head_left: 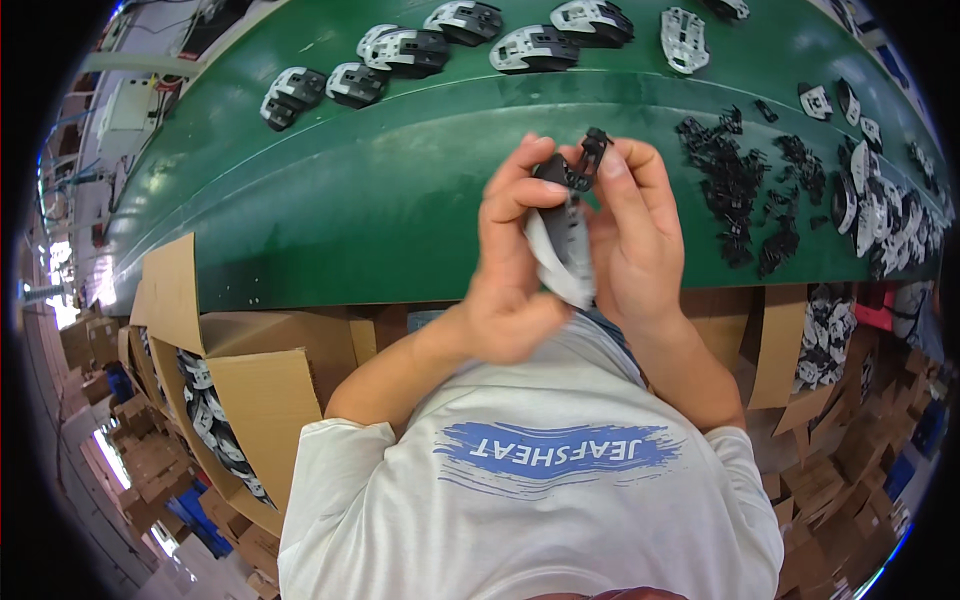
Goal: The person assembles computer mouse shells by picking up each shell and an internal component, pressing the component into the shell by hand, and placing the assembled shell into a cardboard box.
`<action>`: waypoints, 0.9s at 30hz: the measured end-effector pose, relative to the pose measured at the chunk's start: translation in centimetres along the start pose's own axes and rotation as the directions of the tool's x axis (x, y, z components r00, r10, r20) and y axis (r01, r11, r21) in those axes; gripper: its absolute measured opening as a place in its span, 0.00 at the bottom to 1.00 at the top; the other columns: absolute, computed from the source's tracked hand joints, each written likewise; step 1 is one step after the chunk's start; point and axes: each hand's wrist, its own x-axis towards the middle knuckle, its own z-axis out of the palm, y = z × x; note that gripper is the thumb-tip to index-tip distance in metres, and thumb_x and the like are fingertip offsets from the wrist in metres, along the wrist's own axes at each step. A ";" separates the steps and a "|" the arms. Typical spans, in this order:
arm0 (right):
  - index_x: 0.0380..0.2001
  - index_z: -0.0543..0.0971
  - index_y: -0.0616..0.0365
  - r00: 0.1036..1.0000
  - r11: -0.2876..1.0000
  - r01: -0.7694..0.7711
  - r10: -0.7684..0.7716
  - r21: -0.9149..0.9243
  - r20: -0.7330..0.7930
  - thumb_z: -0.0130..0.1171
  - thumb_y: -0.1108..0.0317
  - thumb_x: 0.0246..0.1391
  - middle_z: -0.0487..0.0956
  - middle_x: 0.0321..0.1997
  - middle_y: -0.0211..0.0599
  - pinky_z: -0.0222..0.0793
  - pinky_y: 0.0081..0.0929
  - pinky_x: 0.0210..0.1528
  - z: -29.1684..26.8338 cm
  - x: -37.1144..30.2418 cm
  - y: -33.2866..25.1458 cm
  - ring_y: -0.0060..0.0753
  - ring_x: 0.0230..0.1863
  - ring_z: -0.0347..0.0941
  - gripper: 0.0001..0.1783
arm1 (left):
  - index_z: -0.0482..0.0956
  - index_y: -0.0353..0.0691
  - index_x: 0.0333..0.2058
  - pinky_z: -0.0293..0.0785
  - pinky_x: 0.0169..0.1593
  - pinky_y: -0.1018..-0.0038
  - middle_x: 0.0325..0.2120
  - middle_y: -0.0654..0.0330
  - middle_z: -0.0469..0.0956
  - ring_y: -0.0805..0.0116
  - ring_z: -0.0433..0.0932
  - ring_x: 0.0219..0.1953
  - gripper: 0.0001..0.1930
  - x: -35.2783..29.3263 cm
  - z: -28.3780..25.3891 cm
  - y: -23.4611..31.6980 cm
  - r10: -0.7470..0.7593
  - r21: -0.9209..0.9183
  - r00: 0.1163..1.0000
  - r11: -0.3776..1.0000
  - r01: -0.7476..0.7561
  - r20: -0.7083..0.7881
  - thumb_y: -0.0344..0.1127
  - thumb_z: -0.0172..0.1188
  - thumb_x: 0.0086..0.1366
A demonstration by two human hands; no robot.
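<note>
Close to my body, my left hand (500, 265) is wrapped round a white and black mouse shell (560, 250), which stands tilted on end. My right hand (645, 235) pinches a small black plastic clip part (593, 153) between thumb and fingers at the shell's dark upper end. The two pieces meet or nearly touch there; fingers hide the exact contact. To the right lies a pile of similar black plastic parts (728, 190) on the green work surface (350, 210).
Several white and black mouse shells (405, 52) stand along the far side. More white shells (890, 215) are heaped at the right. Below the edge, an open cardboard box (262, 385) with shells stands left, and another box with white parts (825, 340) stands right.
</note>
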 end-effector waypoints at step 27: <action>0.32 0.86 0.52 0.737 -0.008 0.607 -0.370 -0.795 0.566 0.73 0.75 0.48 0.78 0.27 0.26 0.66 0.31 0.32 -0.1 -0.1 -3.1 0.31 0.28 0.71 0.08 | 0.42 0.41 0.80 0.60 0.72 0.64 0.73 0.58 0.62 0.63 0.65 0.72 0.40 -0.7 1.0 3.9 -0.537 -0.498 0.842 0.745 0.443 -0.055 0.55 0.44 0.81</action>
